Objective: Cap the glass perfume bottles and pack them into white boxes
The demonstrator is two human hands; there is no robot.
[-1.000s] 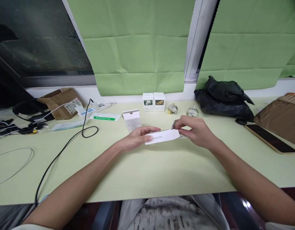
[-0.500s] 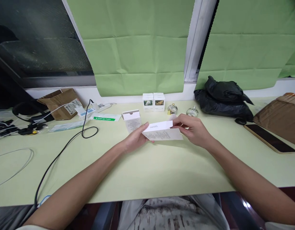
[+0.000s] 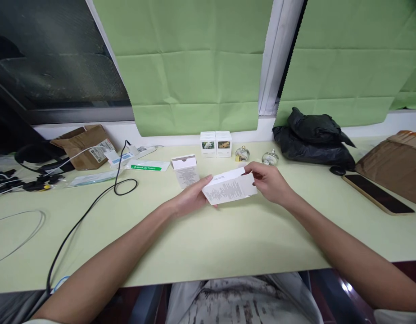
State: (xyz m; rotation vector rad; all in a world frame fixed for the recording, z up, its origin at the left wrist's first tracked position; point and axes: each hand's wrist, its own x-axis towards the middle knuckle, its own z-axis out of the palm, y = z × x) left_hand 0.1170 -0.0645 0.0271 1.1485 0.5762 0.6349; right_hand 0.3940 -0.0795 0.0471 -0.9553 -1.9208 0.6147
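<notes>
My left grip (image 3: pixel 192 197) is closed on the left end of the white box (image 3: pixel 230 189), mid-frame, its long axis crosswise, slanting slightly up rightward. My right grip (image 3: pixel 270 183) meets its right end; whether it pinches there, I cannot tell.

White box (image 3: pixel 230 189), printed, slightly tilted
</notes>
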